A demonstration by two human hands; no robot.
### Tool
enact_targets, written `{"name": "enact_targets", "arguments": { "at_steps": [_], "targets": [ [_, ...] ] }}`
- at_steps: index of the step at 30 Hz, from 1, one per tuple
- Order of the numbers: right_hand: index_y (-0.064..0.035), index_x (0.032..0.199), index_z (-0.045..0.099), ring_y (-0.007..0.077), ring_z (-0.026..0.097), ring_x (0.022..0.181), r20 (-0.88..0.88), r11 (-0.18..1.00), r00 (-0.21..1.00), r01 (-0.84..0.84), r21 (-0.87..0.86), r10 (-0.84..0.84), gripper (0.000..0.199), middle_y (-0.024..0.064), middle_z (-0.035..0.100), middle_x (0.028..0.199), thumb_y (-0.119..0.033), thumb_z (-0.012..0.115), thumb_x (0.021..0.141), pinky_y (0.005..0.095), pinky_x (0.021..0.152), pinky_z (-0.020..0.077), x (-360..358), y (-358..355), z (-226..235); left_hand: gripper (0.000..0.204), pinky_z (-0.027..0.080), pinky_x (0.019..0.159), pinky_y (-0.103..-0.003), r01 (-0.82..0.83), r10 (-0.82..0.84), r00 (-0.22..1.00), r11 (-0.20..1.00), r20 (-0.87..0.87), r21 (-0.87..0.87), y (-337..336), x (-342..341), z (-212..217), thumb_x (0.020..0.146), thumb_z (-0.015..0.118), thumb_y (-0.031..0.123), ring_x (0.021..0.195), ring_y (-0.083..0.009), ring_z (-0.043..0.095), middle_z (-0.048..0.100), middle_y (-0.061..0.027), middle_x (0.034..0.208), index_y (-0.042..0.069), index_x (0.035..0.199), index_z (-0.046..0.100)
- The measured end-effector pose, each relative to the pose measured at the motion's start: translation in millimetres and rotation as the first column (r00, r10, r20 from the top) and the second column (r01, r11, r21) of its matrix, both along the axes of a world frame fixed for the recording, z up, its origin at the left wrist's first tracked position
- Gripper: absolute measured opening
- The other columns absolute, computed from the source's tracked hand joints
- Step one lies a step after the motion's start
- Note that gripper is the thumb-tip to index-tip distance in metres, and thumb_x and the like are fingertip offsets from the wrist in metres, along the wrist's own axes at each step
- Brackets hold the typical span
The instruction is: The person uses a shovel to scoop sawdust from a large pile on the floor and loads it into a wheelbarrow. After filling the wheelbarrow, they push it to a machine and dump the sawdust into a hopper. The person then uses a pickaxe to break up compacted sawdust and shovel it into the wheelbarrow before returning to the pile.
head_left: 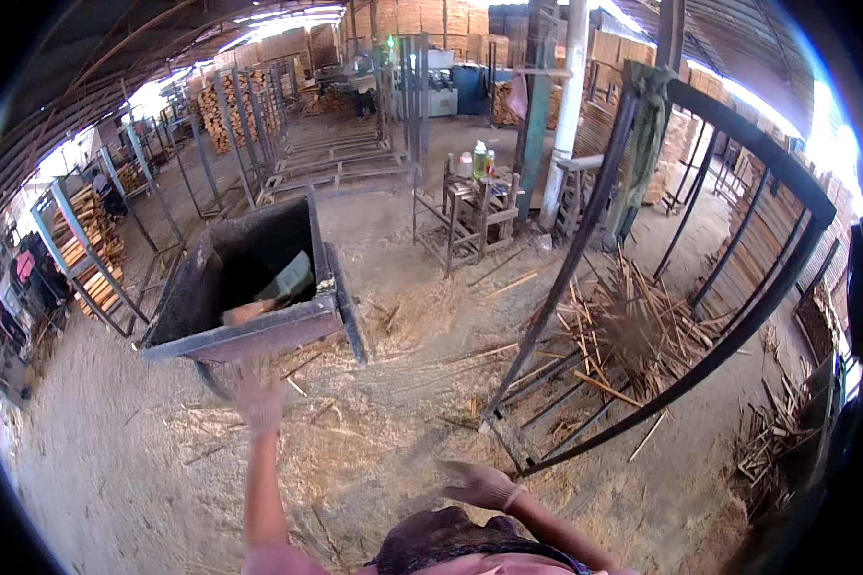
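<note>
My left hand (257, 402), in a pale glove, reaches forward just in front of the dark cart (244, 341), an open-topped bin. Its fingers look stretched out, slightly blurred, and hold nothing I can see; whether they touch the cart cannot be told. Inside the bin lie a flat grey-green piece (293, 277) and a brown piece (247, 312), kinds unclear. Low in front of my body, my right hand (479, 485) is also gloved, fingers extended to the left and empty. Nearest to it on the right is a tall black metal rack (525, 356).
Thin wooden sticks (609, 331) lie heaped in and around the rack. A rough wooden stand (465, 206) with bottles (479, 159) is ahead, beside a white post (568, 105). Wood scraps (775, 431) pile up at far right. Sawdust and splinters cover the floor.
</note>
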State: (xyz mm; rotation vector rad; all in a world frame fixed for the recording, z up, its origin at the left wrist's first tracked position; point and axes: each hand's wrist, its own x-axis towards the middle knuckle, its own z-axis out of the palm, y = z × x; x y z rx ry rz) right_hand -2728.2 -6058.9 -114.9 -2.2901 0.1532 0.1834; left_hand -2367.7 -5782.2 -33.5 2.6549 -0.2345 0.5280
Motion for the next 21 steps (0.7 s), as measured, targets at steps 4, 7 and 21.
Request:
{"name": "enact_targets", "arguments": {
  "at_steps": [4,7,21],
  "targets": [
    [-0.0082,0.136,0.062,0.0371,0.062,0.123,-0.478,0.630,0.487,0.751,-0.197,-0.730,0.066,0.0251,0.065,0.130,-0.049,0.072,0.085,0.0439,0.103,0.0487,-203.4,-37.2,-143.3,0.065,0.049,0.102,-0.050,0.332,-0.239,0.939,0.819,-0.246,0.468,107.2,-74.4,-238.9,0.094,0.060,0.047,0.118,-0.0421,0.062,0.061,-0.0281,0.132,-0.002,0.137,0.056],
    [-0.0148,0.126,0.069,0.0359,0.065,0.087,-0.697,0.334,0.177,0.938,-0.095,-0.695,0.048,0.0197,0.070,0.098,-0.048,0.064,0.092,0.0496,0.072,0.0516,-441.3,-37.8,-303.1,0.055,0.053,0.091,-0.050,0.717,-0.356,0.476,0.687,-0.804,0.120,96.4,-179.1,-373.3,0.086,0.060,0.048,0.109,-0.0399,0.067,0.071,-0.0260,0.112,0.004,0.117,0.071],
    [-0.0135,0.124,0.072,0.0380,0.065,0.116,-0.608,-0.089,-0.050,0.995,0.034,-0.792,0.054,0.0197,0.069,0.126,-0.054,0.063,0.088,0.0438,0.099,0.0503,-561.2,10.3,-203.0,0.056,0.050,0.094,-0.051,0.996,-0.234,-0.036,0.077,-0.972,-0.055,-235.8,-429.9,-340.9,0.089,0.058,0.052,0.114,-0.0449,0.063,0.067,-0.0273,0.120,0.005,0.116,0.071]
  ]
}}
